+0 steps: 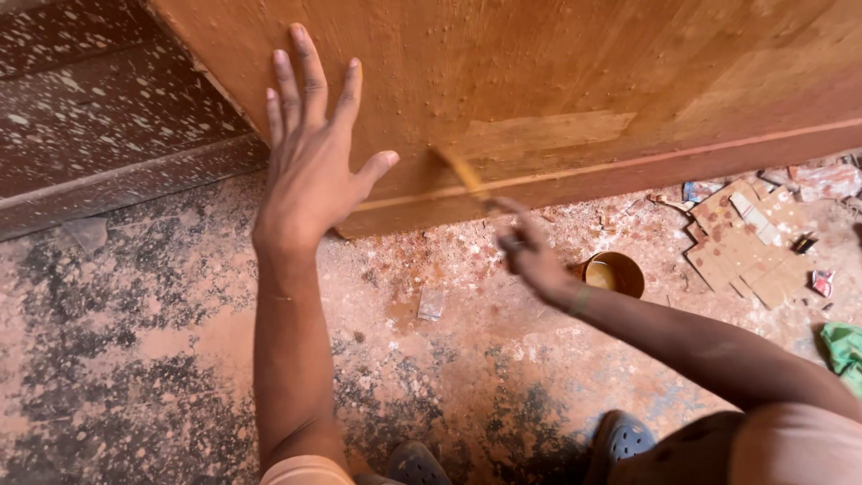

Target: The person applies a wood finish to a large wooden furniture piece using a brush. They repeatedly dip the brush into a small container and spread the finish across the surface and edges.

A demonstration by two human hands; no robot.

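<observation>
My left hand [310,153] lies flat with fingers spread against the lower left part of a large brown wooden panel [575,81]. My right hand [530,251] is motion-blurred and grips a thin brush [462,171], whose yellowish tip touches the panel near its bottom edge. A small round tin [615,272] holding yellowish liquid sits on the floor just right of my right hand.
The floor [135,359] is dusty and stained red-brown. A flattened piece of cardboard [745,242] and small scraps lie at the right. A green cloth [844,346] shows at the right edge. A dark spattered wall [99,99] stands at the left. My sandalled feet [620,440] are below.
</observation>
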